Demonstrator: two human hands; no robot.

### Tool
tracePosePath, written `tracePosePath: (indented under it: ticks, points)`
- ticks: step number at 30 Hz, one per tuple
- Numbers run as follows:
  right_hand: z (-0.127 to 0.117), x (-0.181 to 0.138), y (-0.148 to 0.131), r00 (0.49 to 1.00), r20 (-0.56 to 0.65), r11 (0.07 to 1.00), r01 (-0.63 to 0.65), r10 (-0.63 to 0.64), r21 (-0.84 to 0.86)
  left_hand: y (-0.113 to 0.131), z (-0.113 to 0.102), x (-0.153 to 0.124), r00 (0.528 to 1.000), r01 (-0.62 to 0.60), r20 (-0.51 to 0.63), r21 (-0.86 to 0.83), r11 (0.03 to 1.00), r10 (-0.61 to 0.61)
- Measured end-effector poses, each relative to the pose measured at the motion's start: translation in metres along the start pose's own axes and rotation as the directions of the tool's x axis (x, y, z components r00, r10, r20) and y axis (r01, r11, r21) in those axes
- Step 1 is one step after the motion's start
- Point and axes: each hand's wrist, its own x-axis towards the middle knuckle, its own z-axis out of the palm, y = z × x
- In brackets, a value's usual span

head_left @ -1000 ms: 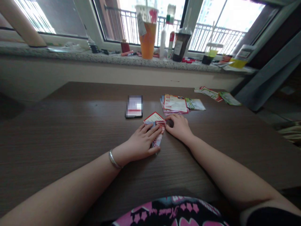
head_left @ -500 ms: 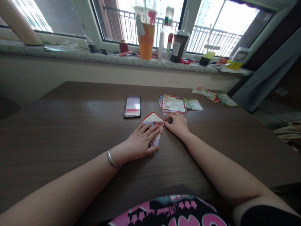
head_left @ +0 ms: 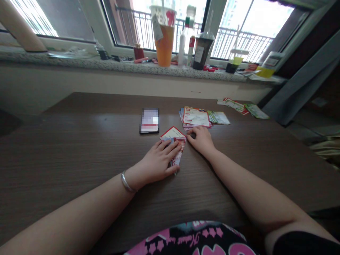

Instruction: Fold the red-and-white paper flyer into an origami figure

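Observation:
A folded sheet of printed paper [head_left: 172, 133] lies on the table in front of me. Its white, red-edged top comes to a point, and its lower part tapers toward me. My left hand [head_left: 158, 160] rests flat across it, fingers spread and holding it down, so much of the print is covered. At the paper's right corner my right hand [head_left: 200, 140] has its thumb and forefinger pinched together, with the other fingers curled. The exact contact at the fingertips is small and hard to see.
A phone [head_left: 149, 121] lies beyond my left hand. Past my right hand is a stack of printed cards [head_left: 196, 117], with more slips [head_left: 236, 106] farther right. Cups and bottles, including a large orange drink [head_left: 163, 46], line the stone windowsill [head_left: 119, 67].
My right hand has shifted very slightly to the right, and the paper's right corner sits a touch farther out. My left hand stays pressed on the paper.

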Motion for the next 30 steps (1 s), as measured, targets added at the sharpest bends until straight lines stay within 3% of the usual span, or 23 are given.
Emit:
tracePosePath:
  ticks: [11,23,30]
  points:
    - [-0.01,-0.024,-0.017,0.949,0.102,0.954,0.294,-0.298,0.051,-0.009,-0.001,0.0,0.996,-0.045,-0.077,0.019,0.999,0.046]
    - [-0.022,-0.042,-0.024,0.877,0.27,0.918,0.379,-0.396,0.117,-0.013,-0.003,0.0,0.996,-0.034,-0.081,-0.01,0.999,0.033]
    - [-0.021,-0.048,-0.028,0.868,0.305,0.92,0.375,-0.393,0.118,-0.012,-0.005,0.003,0.996,0.028,-0.079,-0.073,0.997,-0.034]
